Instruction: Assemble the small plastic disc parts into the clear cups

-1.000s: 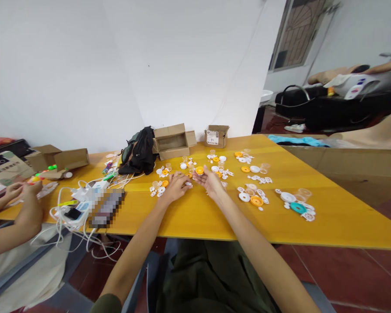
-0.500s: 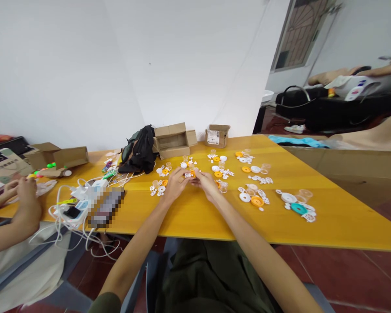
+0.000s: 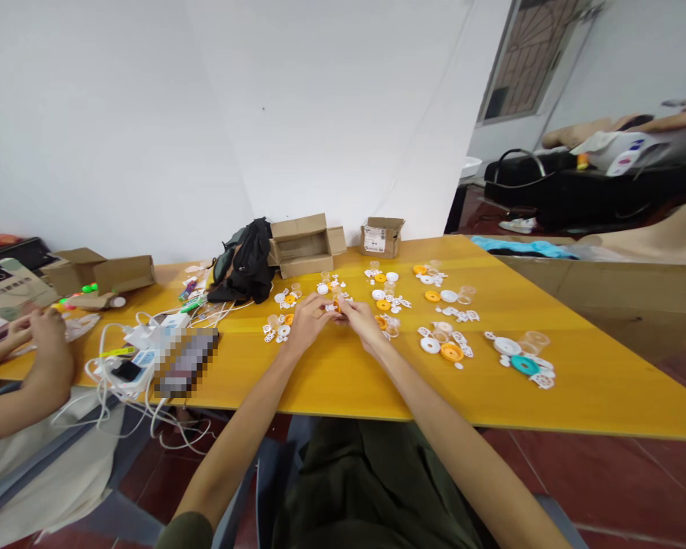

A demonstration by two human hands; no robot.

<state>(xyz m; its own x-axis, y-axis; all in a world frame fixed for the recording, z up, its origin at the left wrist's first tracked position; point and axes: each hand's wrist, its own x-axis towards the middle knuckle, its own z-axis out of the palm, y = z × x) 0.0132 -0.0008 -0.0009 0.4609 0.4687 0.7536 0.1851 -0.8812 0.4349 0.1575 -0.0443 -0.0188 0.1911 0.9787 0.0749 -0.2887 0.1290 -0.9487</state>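
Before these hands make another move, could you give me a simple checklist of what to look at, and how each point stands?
1. Left hand gripping the small white piece: ok, at its fingertips.
2. Right hand on the small orange part: ok, fingers against it.
3. White piece and orange part joined: cannot tell, fingers hide where they meet.
4. A hand free for another part: not ok, both are occupied.
5. Teal disc out of the way: ok, well to the right of both hands.
6. Co-worker's hand well apart: ok, at the table's far left.
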